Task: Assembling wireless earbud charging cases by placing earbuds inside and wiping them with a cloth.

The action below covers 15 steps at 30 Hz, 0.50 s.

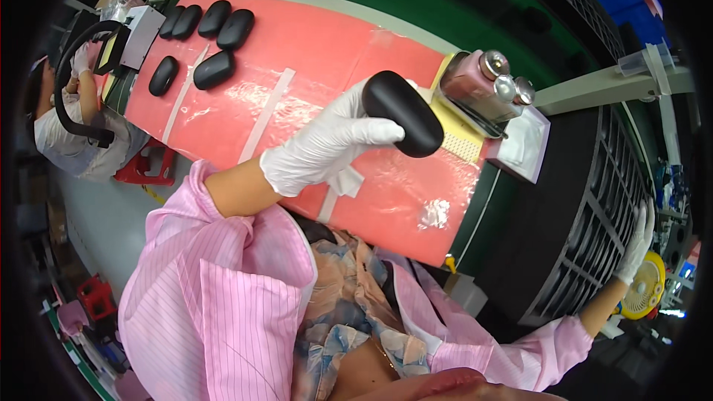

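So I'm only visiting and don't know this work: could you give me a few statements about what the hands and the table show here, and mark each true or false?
1. The left hand holds a black oval case above the red mat. True.
2. Both hands are bare. False: both wear white gloves.
3. The right hand rests on the red mat. False: it is stretched far out to the side, by a dark slatted rack, away from the mat.
4. Several more black oval cases lie at the far end of the mat. True.
5. A device with shiny metal cylinders sits at the mat's edge, close to the held case. True.
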### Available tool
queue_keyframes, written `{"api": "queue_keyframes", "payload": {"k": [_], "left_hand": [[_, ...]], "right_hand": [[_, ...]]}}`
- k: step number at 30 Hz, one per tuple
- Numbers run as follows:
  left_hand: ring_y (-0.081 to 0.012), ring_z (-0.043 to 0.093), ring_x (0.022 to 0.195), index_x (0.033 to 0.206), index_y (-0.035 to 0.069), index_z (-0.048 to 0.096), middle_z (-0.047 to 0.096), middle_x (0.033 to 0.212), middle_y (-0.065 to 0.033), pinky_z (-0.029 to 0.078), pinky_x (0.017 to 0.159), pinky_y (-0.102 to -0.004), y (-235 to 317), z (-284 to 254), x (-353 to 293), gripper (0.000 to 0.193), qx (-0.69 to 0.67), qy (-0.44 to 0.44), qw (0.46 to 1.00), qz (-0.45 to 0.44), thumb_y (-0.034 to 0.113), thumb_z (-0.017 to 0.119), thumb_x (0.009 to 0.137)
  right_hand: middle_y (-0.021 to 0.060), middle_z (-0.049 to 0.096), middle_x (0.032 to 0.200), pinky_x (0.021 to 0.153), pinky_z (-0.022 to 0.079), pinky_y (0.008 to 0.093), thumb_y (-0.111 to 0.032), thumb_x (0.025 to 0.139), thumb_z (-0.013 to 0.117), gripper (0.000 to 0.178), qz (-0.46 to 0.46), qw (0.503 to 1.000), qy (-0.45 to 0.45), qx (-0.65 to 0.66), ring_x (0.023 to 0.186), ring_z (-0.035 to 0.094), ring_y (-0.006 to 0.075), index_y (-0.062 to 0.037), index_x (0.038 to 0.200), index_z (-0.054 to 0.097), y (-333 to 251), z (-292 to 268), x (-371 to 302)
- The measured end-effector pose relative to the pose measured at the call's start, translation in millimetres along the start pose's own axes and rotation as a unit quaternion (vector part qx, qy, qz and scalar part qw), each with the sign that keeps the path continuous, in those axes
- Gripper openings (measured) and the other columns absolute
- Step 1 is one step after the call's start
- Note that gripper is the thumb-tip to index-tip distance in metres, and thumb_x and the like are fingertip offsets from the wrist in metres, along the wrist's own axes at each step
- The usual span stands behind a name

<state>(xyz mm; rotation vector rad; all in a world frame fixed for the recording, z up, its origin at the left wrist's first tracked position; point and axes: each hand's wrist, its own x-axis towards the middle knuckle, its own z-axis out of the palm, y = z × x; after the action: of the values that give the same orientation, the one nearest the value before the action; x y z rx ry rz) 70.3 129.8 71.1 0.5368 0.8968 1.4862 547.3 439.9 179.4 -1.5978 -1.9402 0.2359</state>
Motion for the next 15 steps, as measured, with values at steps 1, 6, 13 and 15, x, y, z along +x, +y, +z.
{"api": "queue_keyframes", "payload": {"k": [1, 6, 13, 15], "left_hand": [[-0.0157, 0.058, 0.110, 0.133, 0.006, 0.048, 0.060, 0.118, -0.0055, 0.045, 0.098, -0.0319, 1, 6, -1, 0.056, 0.038, 0.003, 0.999, -0.009, 0.011, 0.070, 0.082], [-0.0162, 0.058, 0.113, 0.143, 0.003, 0.036, 0.052, 0.134, -0.0064, 0.057, 0.081, -0.0307, -4, -7, -49, 0.084, 0.046, 0.008, 0.999, 0.024, 0.002, 0.078, 0.070], [-0.0153, 0.057, 0.114, 0.137, 0.003, 0.043, 0.057, 0.124, -0.0060, 0.049, 0.096, -0.0306, 7, -50, -97, 0.075, 0.088, -0.034, 0.995, 0.033, -0.006, 0.078, 0.071], [-0.0155, 0.057, 0.114, 0.137, 0.002, 0.043, 0.057, 0.123, -0.0066, 0.049, 0.096, -0.0307, 10, -59, -107, 0.076, 0.062, -0.012, 0.997, 0.034, -0.006, 0.079, 0.070]], "right_hand": [[0.0204, 0.053, 0.134, 0.110, 0.032, 0.0341, -0.030, 0.097, 0.050, 0.055, -0.062, 0.992, -0.088, 0.064, 0.127, 0.049, 0.0267, 0.0050, 0.139, 0.042, -87, 16, -49], [0.0220, 0.059, 0.126, 0.102, 0.041, 0.0396, -0.004, 0.068, 0.060, 0.054, -0.290, 0.906, -0.265, 0.157, 0.122, 0.054, 0.0339, 0.0034, 0.121, 0.062, -238, 81, -214], [0.0137, 0.061, 0.117, 0.099, 0.042, 0.0323, -0.025, 0.082, 0.065, 0.054, -0.058, 0.758, -0.353, 0.546, 0.109, 0.058, 0.0210, -0.0022, 0.131, 0.057, -304, 206, -292], [0.0104, 0.060, 0.113, 0.098, 0.042, 0.0305, -0.024, 0.085, 0.062, 0.052, 0.033, 0.685, -0.404, 0.605, 0.105, 0.056, 0.0183, -0.0023, 0.132, 0.056, -313, 213, -297]]}}
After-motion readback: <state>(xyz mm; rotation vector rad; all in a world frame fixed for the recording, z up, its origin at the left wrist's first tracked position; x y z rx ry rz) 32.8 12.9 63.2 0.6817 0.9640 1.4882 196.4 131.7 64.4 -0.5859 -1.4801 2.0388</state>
